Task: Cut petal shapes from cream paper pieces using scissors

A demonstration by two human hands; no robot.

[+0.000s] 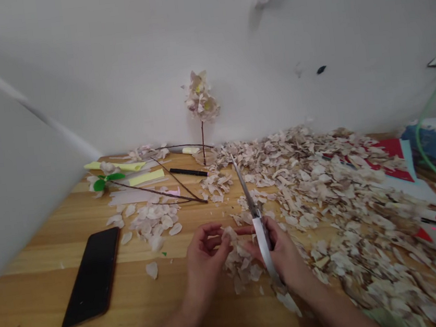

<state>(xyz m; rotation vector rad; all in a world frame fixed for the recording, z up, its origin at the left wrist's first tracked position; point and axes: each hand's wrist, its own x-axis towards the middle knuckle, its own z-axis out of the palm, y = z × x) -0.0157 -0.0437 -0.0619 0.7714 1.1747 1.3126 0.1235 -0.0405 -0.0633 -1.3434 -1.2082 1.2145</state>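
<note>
My left hand [203,252] pinches a small pale paper petal [229,234] between thumb and fingers. My right hand [280,253] is wrapped round the white handle of a pair of scissors [250,201], whose closed blades point away towards the wall; its fingertips also touch the petal. A small heap of cut petals [243,265] lies on the wooden table [139,298] between and just below both hands.
A black phone [93,276] lies at the left. Farther back are bare twigs [158,191], yellow paper strips [146,177], a green leaf [105,180], a black pen [188,172] and an upright paper flower [201,102] by the wall. Paper scraps [342,186] cover the right side.
</note>
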